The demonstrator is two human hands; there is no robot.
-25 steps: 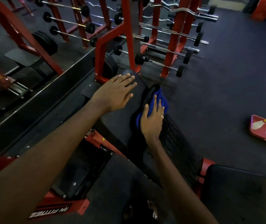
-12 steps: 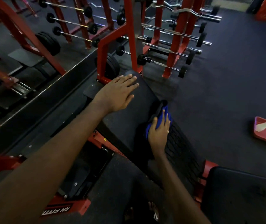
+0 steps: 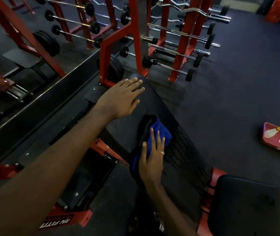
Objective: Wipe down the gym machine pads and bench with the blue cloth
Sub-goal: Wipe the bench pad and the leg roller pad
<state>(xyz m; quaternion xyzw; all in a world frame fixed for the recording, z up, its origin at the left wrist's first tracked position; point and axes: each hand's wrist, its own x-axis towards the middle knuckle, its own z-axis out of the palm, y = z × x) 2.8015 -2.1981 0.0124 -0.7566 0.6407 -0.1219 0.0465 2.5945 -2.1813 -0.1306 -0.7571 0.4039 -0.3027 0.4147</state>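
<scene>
Most of my feed is dark floor [image 3: 238, 99], filling the right side of the frame. Across the top stands a red rack [image 3: 183, 40] loaded with barbells, and a red frame [image 3: 135, 31] rises in the upper centre.

From that frame's foot a long black pad [image 3: 154, 103] slopes down through the centre of the frame towards the bottom. Its right-hand part, lower down, looks cracked and rough. A second black pad, the seat [image 3: 248, 206], fills the lower right corner, with red metal showing between the two.

My left arm crosses from the lower left corner. The left hand [image 3: 120, 99] lies flat on the upper part of the long pad, fingers straight and slightly spread, gripping nothing.

The right hand [image 3: 151, 162] comes up from the bottom centre and presses palm down on the cloth [image 3: 161, 132], fingers straight and laid across it rather than curled round it. The cloth is bunched on the middle of the long pad, its blue showing beyond my fingertips and beside the thumb, with a darker fold at its left.

At the right edge a red tray [image 3: 275, 143] sits on the floor, well apart from the pads, holding a pale bottle [image 3: 272, 132] on its side. A ring [image 3: 162, 152] shows on one right-hand finger.
</scene>
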